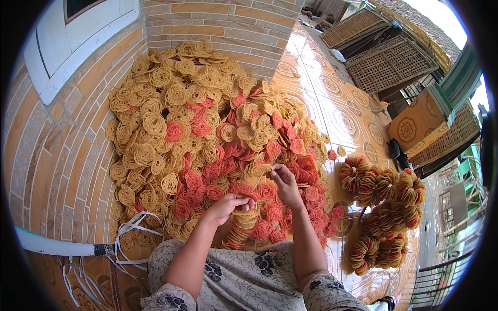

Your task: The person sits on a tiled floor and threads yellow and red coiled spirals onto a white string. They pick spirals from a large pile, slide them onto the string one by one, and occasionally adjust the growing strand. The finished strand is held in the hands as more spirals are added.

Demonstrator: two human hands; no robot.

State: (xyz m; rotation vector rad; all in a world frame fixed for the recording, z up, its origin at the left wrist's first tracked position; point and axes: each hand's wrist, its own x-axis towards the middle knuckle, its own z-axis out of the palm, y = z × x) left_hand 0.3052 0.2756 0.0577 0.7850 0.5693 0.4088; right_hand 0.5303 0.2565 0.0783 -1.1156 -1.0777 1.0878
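My left hand (228, 207) is closed, pinching a red coiled noodle-like cracker (244, 191) between thumb and fingers. Just under it, a stack of mostly yellow crackers (244, 222) sits lined up face to face in front of my lap. To the right and slightly higher, my right hand (286, 187) grips a yellow cracker (261, 169) by its edge with thumb and forefinger. A thin pale strand (258, 181) shows between the two hands; its ends are hidden. Both hands are over a large heap of loose yellow and red crackers (181, 119).
Bundled rings of crackers (386, 192) lie on the tiled floor (332, 122) at right. White strips (132, 228) hang over a pale bar (57, 242) at lower left. A brick-patterned wall (78, 135) backs the heap. Woven racks (391, 62) lean beyond a tiled pillar (415, 122).
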